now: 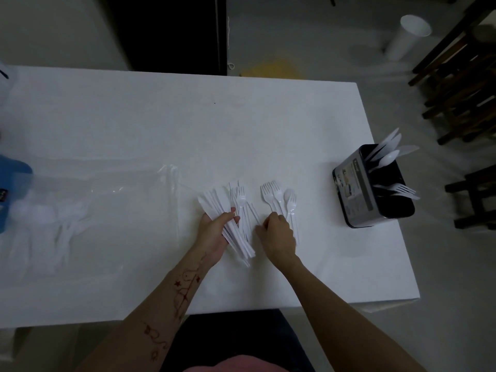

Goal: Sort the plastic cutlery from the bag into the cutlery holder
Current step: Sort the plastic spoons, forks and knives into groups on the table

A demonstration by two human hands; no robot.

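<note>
My left hand (214,232) grips a fanned bundle of white plastic knives and forks (226,208) just above the white table (134,124). To its right, my right hand (277,233) pinches the handles of a small group of forks and a spoon (279,197) lying on the table. The dark cutlery holder (362,194) stands at the table's right edge, with spoons and knives upright in its far compartment and forks in a nearer one. The clear plastic bag (107,189) lies flat at the left, more white cutlery (53,216) showing inside it.
A blue object (10,183) sits at the table's left edge. A white paper cup (408,36) stands on the floor beyond the table. Dark wooden chairs (461,84) crowd the right side. The table's near edge runs just in front of my body.
</note>
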